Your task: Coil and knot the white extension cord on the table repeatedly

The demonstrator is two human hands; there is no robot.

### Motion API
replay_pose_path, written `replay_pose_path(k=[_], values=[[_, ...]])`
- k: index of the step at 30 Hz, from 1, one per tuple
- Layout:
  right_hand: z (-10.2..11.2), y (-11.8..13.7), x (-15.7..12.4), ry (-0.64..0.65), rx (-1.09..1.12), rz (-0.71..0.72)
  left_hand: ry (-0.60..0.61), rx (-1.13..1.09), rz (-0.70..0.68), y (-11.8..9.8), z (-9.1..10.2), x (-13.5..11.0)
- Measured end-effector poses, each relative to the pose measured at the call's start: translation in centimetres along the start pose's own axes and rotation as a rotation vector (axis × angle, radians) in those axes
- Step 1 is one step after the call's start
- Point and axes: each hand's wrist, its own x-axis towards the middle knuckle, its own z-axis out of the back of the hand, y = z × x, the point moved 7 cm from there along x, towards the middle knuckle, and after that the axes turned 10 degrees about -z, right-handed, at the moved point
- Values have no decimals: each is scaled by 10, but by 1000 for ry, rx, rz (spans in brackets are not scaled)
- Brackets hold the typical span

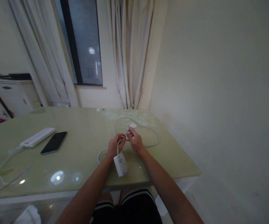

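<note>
A white cable point(153, 132) lies in loops on the pale green table point(83, 124), running from a white boxy adapter point(121, 165) that rests near the front edge. My left hand point(115, 145) pinches the cable just above the adapter. My right hand point(135, 140) is closed on the same cable close beside it, near a white plug point(132, 125) at the cable's far end. The two hands almost touch.
A black phone point(54, 142) lies left of centre, with a white power strip point(37, 137) and its thin cords beside it. A wall stands close on the right. Curtains, a window and a white cabinet point(8, 96) are behind the table.
</note>
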Motion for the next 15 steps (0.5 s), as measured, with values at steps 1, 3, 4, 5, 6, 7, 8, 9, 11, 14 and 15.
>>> replay_pose_path(k=[1,3,4,5,6,7,8,9,11,14,15], values=[[-4,6,-2,59,-9,57,-37,-24,24,1,4,1],[-7,14,-5,135,-31,154,-103,-64,71,3,11,2],[-8,16,-6,147,-48,184,-129,-75,89,3,14,3],[-7,17,-6,146,-74,208,-150,-82,101,3,17,3],[-6,18,-7,136,-108,226,-168,-87,110,3,19,3],[-6,18,-7,123,-146,242,-178,-94,117,3,20,4],[-6,17,-7,110,-186,260,-188,-102,124,3,21,3],[-6,17,-8,91,-228,279,-194,-107,132,4,22,3],[-6,16,-8,36,-305,310,-187,-109,145,6,22,2],[-4,17,-7,-60,-399,350,-171,-61,163,11,28,6],[-3,19,-8,-81,-425,373,-176,-45,175,12,33,10]])
